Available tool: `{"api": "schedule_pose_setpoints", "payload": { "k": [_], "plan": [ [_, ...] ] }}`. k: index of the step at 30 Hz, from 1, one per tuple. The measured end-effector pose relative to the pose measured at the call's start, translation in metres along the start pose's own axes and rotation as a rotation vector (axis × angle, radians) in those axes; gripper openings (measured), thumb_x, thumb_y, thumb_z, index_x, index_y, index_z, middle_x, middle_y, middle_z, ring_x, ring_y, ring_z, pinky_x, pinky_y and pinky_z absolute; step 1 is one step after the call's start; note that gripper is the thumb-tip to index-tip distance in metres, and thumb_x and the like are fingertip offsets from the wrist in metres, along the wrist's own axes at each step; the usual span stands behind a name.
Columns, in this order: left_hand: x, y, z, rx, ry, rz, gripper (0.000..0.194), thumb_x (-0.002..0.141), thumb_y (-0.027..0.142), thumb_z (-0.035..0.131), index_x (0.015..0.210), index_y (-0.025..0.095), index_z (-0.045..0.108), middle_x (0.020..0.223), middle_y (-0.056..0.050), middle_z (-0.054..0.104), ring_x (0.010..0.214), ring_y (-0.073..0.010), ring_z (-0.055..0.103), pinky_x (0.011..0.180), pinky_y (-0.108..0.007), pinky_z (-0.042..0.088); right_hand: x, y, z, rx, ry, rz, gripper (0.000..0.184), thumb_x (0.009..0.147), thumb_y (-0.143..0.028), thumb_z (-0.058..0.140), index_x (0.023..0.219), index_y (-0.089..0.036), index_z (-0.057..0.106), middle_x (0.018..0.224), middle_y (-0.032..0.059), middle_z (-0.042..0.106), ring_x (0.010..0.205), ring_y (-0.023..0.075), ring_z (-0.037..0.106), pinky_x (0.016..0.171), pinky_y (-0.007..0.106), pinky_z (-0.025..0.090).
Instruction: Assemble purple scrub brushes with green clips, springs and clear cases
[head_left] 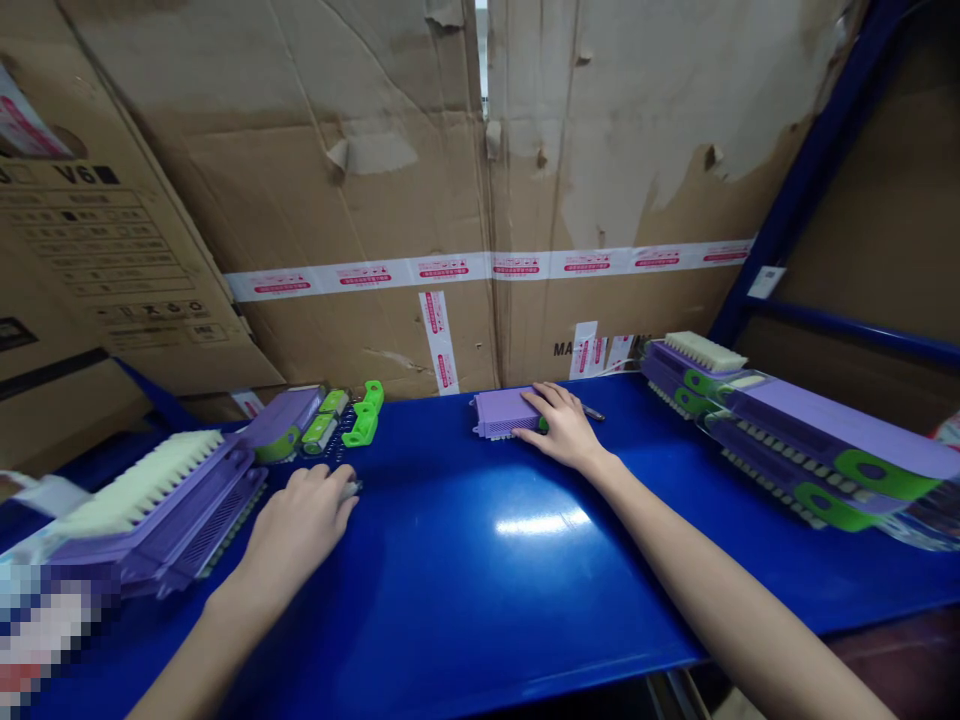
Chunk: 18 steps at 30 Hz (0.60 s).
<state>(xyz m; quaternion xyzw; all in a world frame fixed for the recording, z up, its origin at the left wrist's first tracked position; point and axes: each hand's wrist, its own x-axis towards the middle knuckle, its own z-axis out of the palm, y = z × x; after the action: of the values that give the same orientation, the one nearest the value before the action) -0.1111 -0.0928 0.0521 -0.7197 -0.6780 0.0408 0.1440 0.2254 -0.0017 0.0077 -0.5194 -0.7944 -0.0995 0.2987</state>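
My right hand (564, 426) lies flat on a purple brush block (504, 412) at the back middle of the blue table (465, 580), fingers stretched over its right end. My left hand (304, 520) rests knuckles up near the left side, its fingers curled around a small pale part (349, 489) that barely shows. Just beyond it lie green and white clip parts (365, 415) and a purple brush piece (281, 418).
A stack of purple brushes with white bristles (150, 505) fills the left edge. More purple brushes with green handles (795, 440) are piled at the right. Cardboard boxes (450, 200) wall off the back. A blue shelf post (810, 170) rises at the right.
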Motion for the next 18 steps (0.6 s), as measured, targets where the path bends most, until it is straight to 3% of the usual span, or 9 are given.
{"api": "schedule_pose_setpoints", "payload": {
  "k": [3, 7, 10, 12, 15, 18],
  "plan": [
    [0.006, -0.002, 0.005, -0.058, 0.079, -0.012, 0.038, 0.085, 0.038, 0.040, 0.109, 0.017, 0.060, 0.099, -0.016, 0.060, 0.097, -0.0317, 0.056, 0.078, -0.038, 0.046, 0.000, 0.000, 0.000, 0.008, 0.000, -0.005, 0.059, 0.078, -0.052, 0.061, 0.126, -0.019, 0.055, 0.132, 0.0163, 0.052, 0.123, 0.0337, 0.043, 0.096, 0.050, 0.039],
    [0.019, -0.006, 0.016, -0.371, 0.032, -0.033, 0.040, 0.084, 0.043, 0.042, 0.110, 0.017, 0.058, 0.098, -0.012, 0.065, 0.094, -0.0282, 0.060, 0.078, -0.036, 0.045, -0.001, 0.000, 0.000, 0.016, 0.009, -0.013, 0.058, 0.079, -0.052, 0.060, 0.127, -0.020, 0.054, 0.132, 0.0159, 0.051, 0.123, 0.0333, 0.043, 0.097, 0.051, 0.038],
    [0.034, -0.001, 0.013, -0.819, -0.043, -0.116, 0.045, 0.076, 0.049, 0.054, 0.108, 0.018, 0.057, 0.083, -0.006, 0.068, 0.079, -0.0234, 0.063, 0.067, -0.031, 0.047, -0.001, 0.000, -0.001, 0.015, -0.006, -0.007, 0.060, 0.078, -0.052, 0.060, 0.127, -0.017, 0.054, 0.133, 0.0164, 0.051, 0.124, 0.0333, 0.042, 0.098, 0.050, 0.038],
    [0.045, 0.007, 0.006, -1.272, -0.145, -0.232, 0.049, 0.074, 0.046, 0.058, 0.111, 0.015, 0.055, 0.082, -0.008, 0.068, 0.072, -0.0209, 0.064, 0.059, -0.028, 0.048, -0.001, 0.000, -0.001, 0.015, -0.009, -0.003, 0.061, 0.078, -0.051, 0.060, 0.127, -0.016, 0.054, 0.133, 0.0169, 0.050, 0.124, 0.0333, 0.041, 0.098, 0.050, 0.038],
    [0.060, 0.020, -0.006, -1.878, -0.316, -0.367, 0.035, 0.080, 0.035, 0.054, 0.109, 0.015, 0.057, 0.088, -0.010, 0.068, 0.070, -0.0165, 0.064, 0.054, -0.025, 0.048, -0.001, 0.000, 0.000, 0.021, 0.001, -0.004, 0.059, 0.079, -0.052, 0.060, 0.127, -0.019, 0.054, 0.133, 0.0163, 0.051, 0.124, 0.0331, 0.042, 0.097, 0.051, 0.038],
    [0.070, 0.033, -0.012, -2.107, -0.295, -0.455, 0.023, 0.083, 0.029, 0.050, 0.101, 0.017, 0.058, 0.086, -0.008, 0.066, 0.063, -0.0130, 0.062, 0.047, -0.021, 0.044, -0.001, 0.001, 0.002, 0.026, 0.002, -0.007, 0.059, 0.079, -0.053, 0.059, 0.127, -0.020, 0.053, 0.133, 0.0156, 0.051, 0.125, 0.0332, 0.041, 0.097, 0.052, 0.038]
  ]
}}
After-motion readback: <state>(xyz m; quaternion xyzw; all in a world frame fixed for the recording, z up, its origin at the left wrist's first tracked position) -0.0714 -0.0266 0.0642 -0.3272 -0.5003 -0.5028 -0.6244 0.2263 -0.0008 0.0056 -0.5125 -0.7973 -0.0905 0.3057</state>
